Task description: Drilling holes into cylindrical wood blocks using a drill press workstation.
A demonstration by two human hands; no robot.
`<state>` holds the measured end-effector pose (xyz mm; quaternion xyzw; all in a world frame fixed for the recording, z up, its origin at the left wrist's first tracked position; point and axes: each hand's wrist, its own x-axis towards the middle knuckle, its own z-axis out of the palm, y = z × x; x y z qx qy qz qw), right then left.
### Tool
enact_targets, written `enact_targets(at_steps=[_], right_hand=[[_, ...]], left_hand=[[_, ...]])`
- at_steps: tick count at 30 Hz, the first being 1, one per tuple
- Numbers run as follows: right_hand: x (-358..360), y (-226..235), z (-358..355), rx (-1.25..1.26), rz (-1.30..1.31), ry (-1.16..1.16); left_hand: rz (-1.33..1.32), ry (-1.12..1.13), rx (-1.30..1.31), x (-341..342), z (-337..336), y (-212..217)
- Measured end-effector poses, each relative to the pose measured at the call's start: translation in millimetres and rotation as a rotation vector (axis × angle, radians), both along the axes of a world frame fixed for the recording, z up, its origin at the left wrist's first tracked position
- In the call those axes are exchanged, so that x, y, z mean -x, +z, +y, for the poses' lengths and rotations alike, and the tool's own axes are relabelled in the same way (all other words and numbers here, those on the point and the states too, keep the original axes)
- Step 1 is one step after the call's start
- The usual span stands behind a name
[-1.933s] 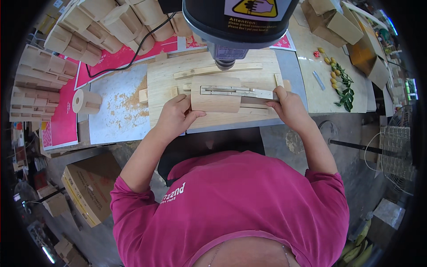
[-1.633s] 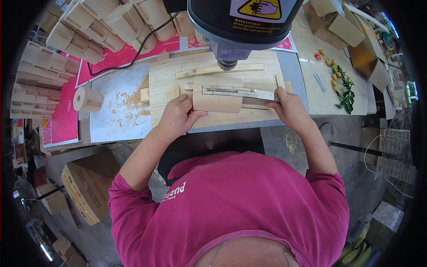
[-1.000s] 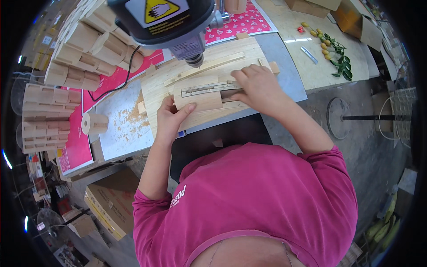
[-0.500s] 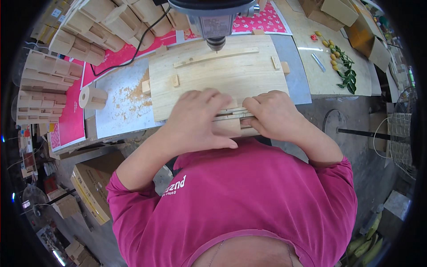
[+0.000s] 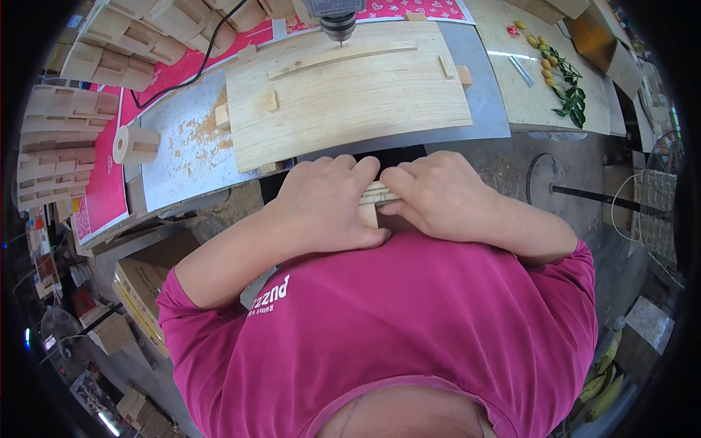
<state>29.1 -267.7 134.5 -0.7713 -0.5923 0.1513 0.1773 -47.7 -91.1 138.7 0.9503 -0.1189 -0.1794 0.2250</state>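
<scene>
Wooden block [image 5: 371,204] | mostly hidden, long axis seemingly left-right | left hand [image 5: 330,204] and right hand [image 5: 438,196] fingers clasp it | below desk [image 5: 482,109] edge.

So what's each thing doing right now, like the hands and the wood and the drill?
Left hand: closed on the wood piece.
Right hand: closed on the wood piece.
Wood piece: held at the chest, off the board.
Board: flat under the drill, bare.
Drill: raised, bit above the board.
Sawdust: scattered beside the board.

Bright, even daylight, soft shadows, sharp centre, heavy fisheye bending and black vignette at the rim.
</scene>
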Motion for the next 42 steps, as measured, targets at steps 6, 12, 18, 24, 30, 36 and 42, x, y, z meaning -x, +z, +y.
enact_targets(at_steps=[6,12,18,24,30,36,42], right_hand=[[9.1,2.4,-25.9,0.008,0.053,-0.117],[1.6,3.0,-30.7,-0.077,0.017,-0.109],[-40.2,34.4,-89.8,-0.004,-0.015,-0.621],[-81.5,13.4,-134.1,-0.109,-0.059,-1.144],[-129.4,-39.3,-144.7,0.115,-0.317,-1.382],[-142.3,-58.4,-115.4,0.228,-0.216,-1.326],[-181.5,-78.1,-158.0,-0.141,0.058,-1.087]], left_hand=[[0.085,0.032,-0.054,19.9,27.2,9.0],[0.083,0.151,0.083,33.6,50.8,9.0],[0.267,0.769,0.799,83.3,118.9,-10.2],[0.449,0.909,1.307,105.1,87.7,-75.6],[0.559,0.833,1.613,108.5,78.6,-69.5],[0.445,0.858,1.471,128.6,88.7,-82.1],[0.396,1.128,1.586,140.4,77.5,-103.2]])
